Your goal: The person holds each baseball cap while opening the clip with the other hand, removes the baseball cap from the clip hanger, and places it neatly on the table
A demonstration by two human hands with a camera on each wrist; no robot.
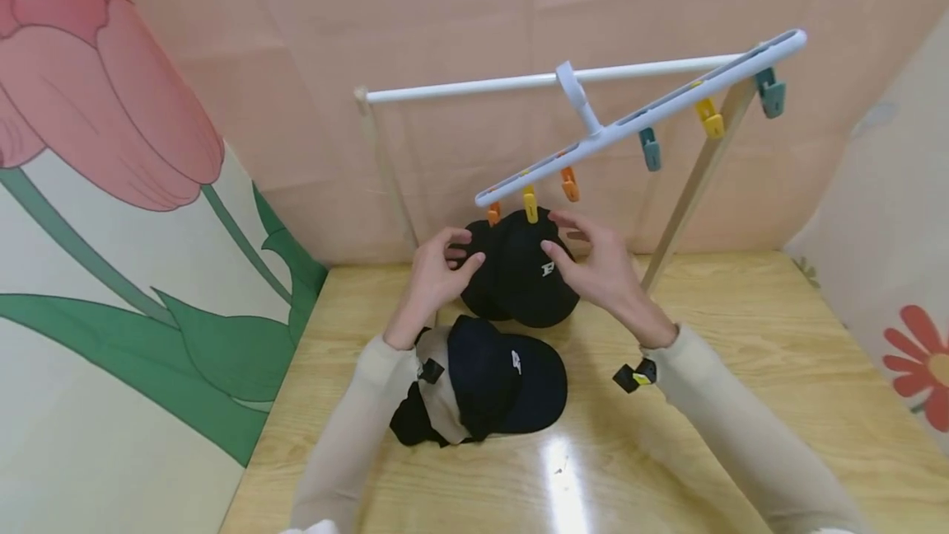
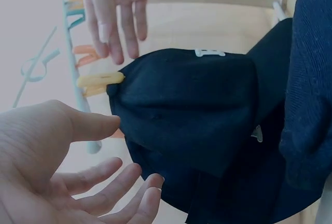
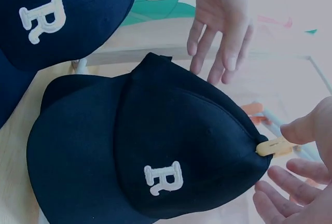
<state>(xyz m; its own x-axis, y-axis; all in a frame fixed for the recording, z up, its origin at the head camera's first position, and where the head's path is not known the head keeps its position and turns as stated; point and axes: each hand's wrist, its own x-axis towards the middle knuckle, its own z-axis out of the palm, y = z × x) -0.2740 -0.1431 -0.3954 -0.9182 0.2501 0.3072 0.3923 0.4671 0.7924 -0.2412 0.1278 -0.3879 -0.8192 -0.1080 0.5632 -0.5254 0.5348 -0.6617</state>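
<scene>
L hand [image 1: 437, 269] & R hand [image 1: 604, 266], both released, flank black cap [image 1: 519, 278] clipped under hanger's [image 1: 608, 135] left end; clipping looks done, next move prob. calls for cap stack [image 1: 482, 373] nearer than hanger.

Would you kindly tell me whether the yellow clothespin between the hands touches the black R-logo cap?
Touching: the right wrist view shows the yellow clothespin clamped atop the black R-logo cap.
</scene>
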